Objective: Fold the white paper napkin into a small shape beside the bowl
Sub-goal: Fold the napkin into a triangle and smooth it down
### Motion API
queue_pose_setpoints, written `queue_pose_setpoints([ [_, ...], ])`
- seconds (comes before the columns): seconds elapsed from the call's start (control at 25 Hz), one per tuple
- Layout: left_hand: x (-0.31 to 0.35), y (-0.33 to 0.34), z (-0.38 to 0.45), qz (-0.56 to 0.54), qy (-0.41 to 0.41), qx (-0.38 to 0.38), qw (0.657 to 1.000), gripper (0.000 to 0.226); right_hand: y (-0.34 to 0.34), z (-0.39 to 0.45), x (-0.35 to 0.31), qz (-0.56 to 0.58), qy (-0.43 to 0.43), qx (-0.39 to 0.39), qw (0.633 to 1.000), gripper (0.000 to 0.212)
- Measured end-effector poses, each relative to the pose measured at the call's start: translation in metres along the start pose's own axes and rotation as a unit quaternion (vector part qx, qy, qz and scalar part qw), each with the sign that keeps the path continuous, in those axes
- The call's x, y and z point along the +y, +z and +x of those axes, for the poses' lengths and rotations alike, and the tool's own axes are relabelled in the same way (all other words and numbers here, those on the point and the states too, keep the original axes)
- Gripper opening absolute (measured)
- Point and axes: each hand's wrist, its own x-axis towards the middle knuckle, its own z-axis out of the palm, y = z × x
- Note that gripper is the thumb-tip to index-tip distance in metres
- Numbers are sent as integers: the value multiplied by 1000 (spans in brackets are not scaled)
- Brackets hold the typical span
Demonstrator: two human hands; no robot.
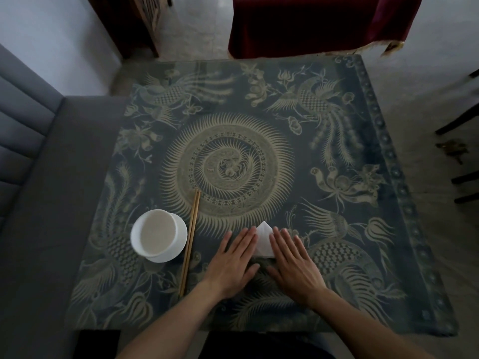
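Dim room; table under a dark patterned cloth [259, 99]. Napkin [264, 239] lies between left hand [234, 257] and right hand [293, 260], both flat, palms down, fingers extended, pressing its sides, grasping nothing. Bowl [158, 235] and chopsticks [190, 242] sit left of the left hand. Judgement: creasing step; press evenly outward from the centre. Napkin's point faces away from the person, long axis likewise.

Most of the white paper napkin [265, 239] is covered by the left hand [234, 263] and the right hand [294, 265]; its side edges cannot be seen. Both forearms are cut off by the lower edge.
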Motion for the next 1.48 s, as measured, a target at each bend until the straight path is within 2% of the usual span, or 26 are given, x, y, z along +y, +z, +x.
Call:
queue_pose_setpoints([
  [0.28,-3,-4,32,9,-4,-19,1000,67,1,27,-11,24,39,16,999,74],
  [0.48,-4,9,32,-2,-7,2,1000,67,10,28,-10,31,59,18,998,79],
  [0.68,-6,15,31,-21,-4,27,999,68,16,28,-9,31,58,33,997,80],
  [1.08,-5,13,31,-11,-15,10,1000,70,12,28,-12,26,65,20,997,79],
  [1.32,-4,7,23,-54,-27,37,997,70,1,22,-5,45,44,40,997,81],
  [1.48,16,18,2,-71,-26,46,996,65,-2,9,-7,23,4,36,999,75],
])
